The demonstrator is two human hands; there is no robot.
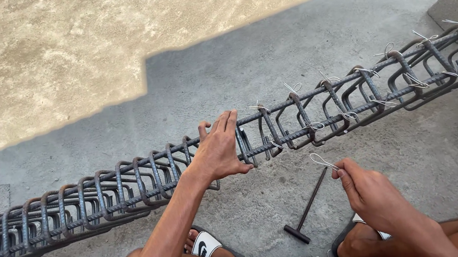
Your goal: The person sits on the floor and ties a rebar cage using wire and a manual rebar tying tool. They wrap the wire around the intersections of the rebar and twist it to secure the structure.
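i see a long rebar cage [133, 184] lying across the concrete floor [288, 43], running from the lower left edge up to the upper right edge. my left hand [217, 149] rests on top of it near the middle, fingers together and laid flat over the upper bar, thumb hooked under toward a square steel ring [244, 147] just beside it. to the right of that hand the rings are fastened with small wire ties [293, 89]; to the left they sit crowded close together with no ties that i can see. my right hand [372, 193] is below the cage and apart from it, thumb and forefinger pinched on a thin looped piece of wire [322, 162] that points up toward the bars. a dark t-shaped hook tool [307, 209] lies on the floor between my hands, untouched. both my feet are in sandals [210, 245] at the bottom edge, and sunlit ground fills the upper left corner.
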